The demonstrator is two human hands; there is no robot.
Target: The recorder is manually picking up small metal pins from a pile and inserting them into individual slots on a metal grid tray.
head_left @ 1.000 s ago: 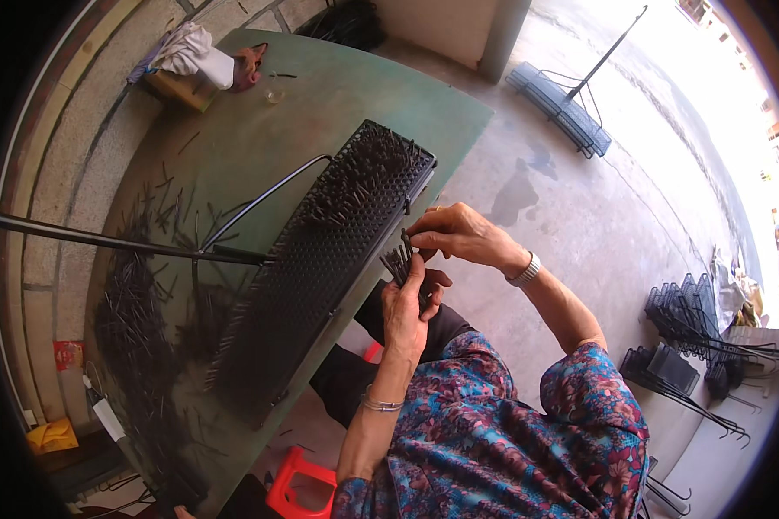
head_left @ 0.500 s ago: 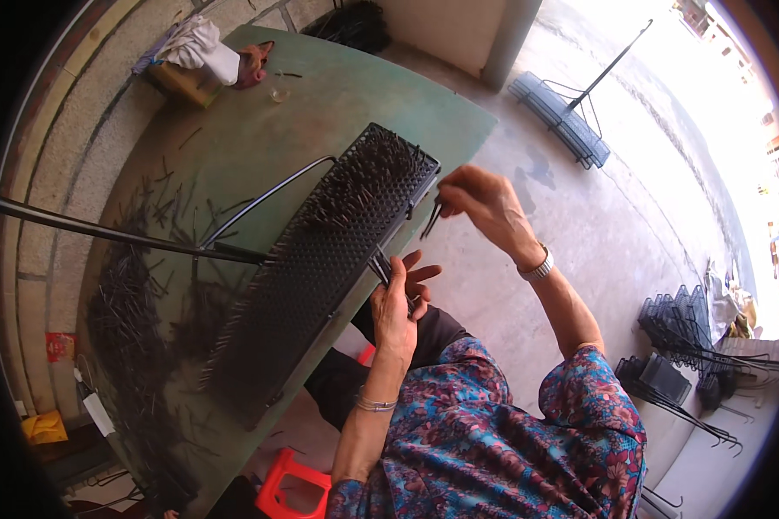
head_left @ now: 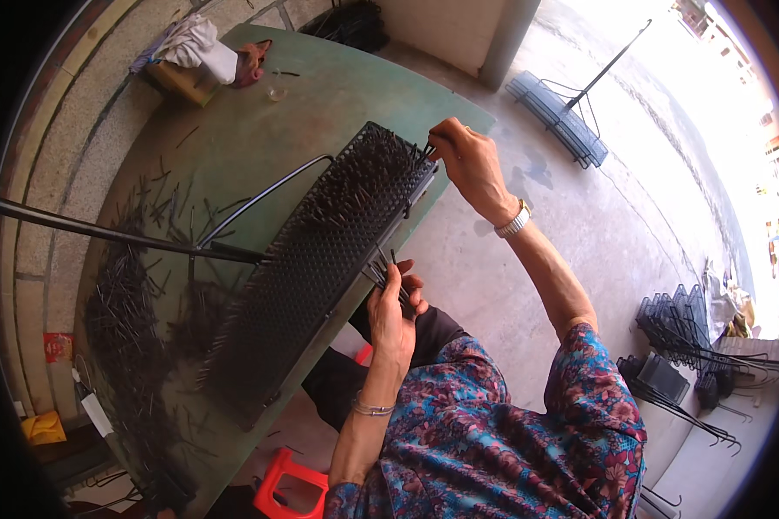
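Note:
A long black perforated metal rack lies slantwise on the green table. Many short dark pins stand crowded in the holes of its far end. At the far right corner, my right hand is closed in a pinch on short dark pins, which touch the edge of the crowded part. Beside the rack's near long side, my left hand is curled around several more dark pins, their ends poking out past the thumb. A black rod frame joins the rack from the left.
Loose dark pins lie heaped on the left of the green table. A cardboard box with a cloth sits at its far corner. Below is a red stool. More wire racks stand on the floor at right.
My right hand has moved up and left, from beside the rack to its far corner, carrying dark pins. My left hand stays almost in place, its fingers curled in a little more.

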